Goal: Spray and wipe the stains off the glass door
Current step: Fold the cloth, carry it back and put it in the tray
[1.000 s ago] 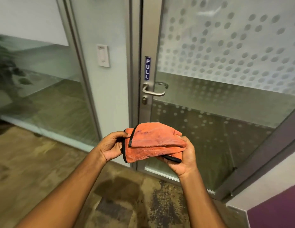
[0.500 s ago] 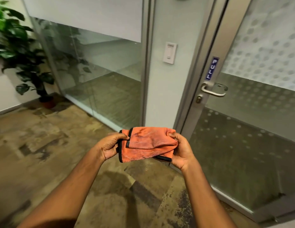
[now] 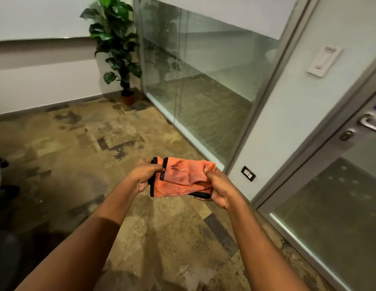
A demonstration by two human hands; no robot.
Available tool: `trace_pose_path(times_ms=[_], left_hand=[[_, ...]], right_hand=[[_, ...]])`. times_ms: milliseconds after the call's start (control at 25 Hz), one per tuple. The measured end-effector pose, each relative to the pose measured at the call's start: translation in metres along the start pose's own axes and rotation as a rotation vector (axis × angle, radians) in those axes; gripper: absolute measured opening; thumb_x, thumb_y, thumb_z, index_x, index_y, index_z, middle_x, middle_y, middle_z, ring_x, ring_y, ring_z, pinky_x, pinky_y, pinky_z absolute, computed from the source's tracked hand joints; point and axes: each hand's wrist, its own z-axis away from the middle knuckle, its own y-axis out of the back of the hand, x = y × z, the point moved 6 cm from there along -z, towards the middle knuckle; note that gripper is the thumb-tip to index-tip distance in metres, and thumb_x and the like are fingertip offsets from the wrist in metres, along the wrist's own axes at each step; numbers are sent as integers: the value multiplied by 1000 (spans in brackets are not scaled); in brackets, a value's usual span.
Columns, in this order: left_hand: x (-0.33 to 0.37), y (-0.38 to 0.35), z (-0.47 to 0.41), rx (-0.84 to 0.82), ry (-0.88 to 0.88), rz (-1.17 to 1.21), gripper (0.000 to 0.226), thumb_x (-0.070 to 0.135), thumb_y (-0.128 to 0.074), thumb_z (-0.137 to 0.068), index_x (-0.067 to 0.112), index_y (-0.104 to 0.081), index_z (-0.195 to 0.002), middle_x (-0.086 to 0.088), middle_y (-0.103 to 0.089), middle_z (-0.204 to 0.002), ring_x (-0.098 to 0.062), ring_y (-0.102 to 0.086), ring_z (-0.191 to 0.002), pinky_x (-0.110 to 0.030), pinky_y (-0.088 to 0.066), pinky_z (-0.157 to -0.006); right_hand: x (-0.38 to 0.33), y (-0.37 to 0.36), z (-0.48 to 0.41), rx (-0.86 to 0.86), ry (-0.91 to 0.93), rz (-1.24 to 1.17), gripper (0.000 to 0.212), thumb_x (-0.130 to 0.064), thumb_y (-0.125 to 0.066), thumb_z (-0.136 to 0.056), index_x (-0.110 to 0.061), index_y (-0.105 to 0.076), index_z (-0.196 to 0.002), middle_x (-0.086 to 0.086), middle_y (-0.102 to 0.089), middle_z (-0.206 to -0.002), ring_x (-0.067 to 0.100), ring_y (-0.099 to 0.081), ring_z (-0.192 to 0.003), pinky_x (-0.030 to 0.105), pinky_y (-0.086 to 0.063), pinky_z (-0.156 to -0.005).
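A folded orange cloth (image 3: 184,179) with black edging and dark smudges is held out in front of me at waist height. My left hand (image 3: 145,175) pinches its left edge and my right hand (image 3: 219,189) grips its right end. The glass door (image 3: 338,208) stands at the far right, only partly in view, with its metal lever handle (image 3: 369,122) at the frame's edge. No spray bottle is visible.
A fixed glass partition (image 3: 204,85) runs from the door frame back to a corner. A potted plant (image 3: 118,45) stands in that corner. A white wall panel carries a switch (image 3: 324,60) and a low socket (image 3: 248,173). Patterned carpet (image 3: 82,148) covers the floor.
The view has swung left and away from the door, which has slid to the right edge. The plant and corner have come into view. Both hands still hold the cloth.
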Motion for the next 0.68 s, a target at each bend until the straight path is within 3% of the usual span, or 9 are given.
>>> trace_pose_path(times_ms=[120, 200, 320, 440, 520, 600, 680], left_hand=[[-11, 44, 5, 185, -26, -106, 12, -7, -63, -78, -1, -65, -89, -18, -63, -84, -27, -61, -74, -33, -51, -64], [-18, 68, 13, 279, -30, -223, 10, -6, -65, -75, 3, -62, -78, -12, -57, -73, -22, -57, -68, -31, -45, -59], [-32, 96, 30, 404, -4, -306, 28, -8, -63, -73, 13, -49, -61, -3, -47, -63, -17, -46, -60, -27, -37, -53], [-48, 136, 58, 602, 42, -288, 33, -6, -61, -72, 16, -43, -56, 1, -43, -57, -15, -43, -54, -21, -33, -45], [-60, 161, 80, 721, 73, -320, 21, 0, -61, -71, 13, -49, -60, -8, -55, -60, -23, -55, -60, -23, -36, -48], [-74, 184, 102, 828, 121, -364, 7, 5, -62, -72, 5, -62, -79, -15, -69, -84, -28, -65, -83, -28, -43, -61], [-90, 206, 123, 930, 164, -362, 22, 8, -63, -72, 5, -67, -93, -12, -71, -92, -26, -66, -90, -30, -48, -70]], right_hand=[[8, -34, -25, 29, 154, 267, 17, -23, -45, -98, -24, -61, -103, 7, -73, -94, 32, -72, -82, 46, -61, -70], [21, -53, -49, 8, 198, 465, 21, -33, -49, -91, -28, -60, -108, 7, -71, -106, 30, -70, -92, 46, -60, -74], [40, -89, -71, -116, 139, 527, 19, -32, -50, -96, -31, -54, -115, 6, -65, -111, 30, -70, -86, 42, -60, -52], [59, -136, -82, -303, 37, 542, 14, -26, -46, -101, -28, -52, -113, 5, -60, -116, 29, -68, -89, 37, -59, -51], [71, -172, -86, -426, -5, 548, 11, -23, -46, -101, -28, -53, -108, 5, -59, -117, 29, -66, -90, 40, -60, -55], [83, -206, -82, -501, -24, 579, 13, -19, -47, -101, -27, -54, -107, 4, -58, -115, 26, -65, -86, 41, -60, -55], [89, -239, -68, -584, 15, 621, 15, -16, -47, -101, -26, -54, -109, 4, -60, -108, 23, -65, -78, 41, -60, -55]])
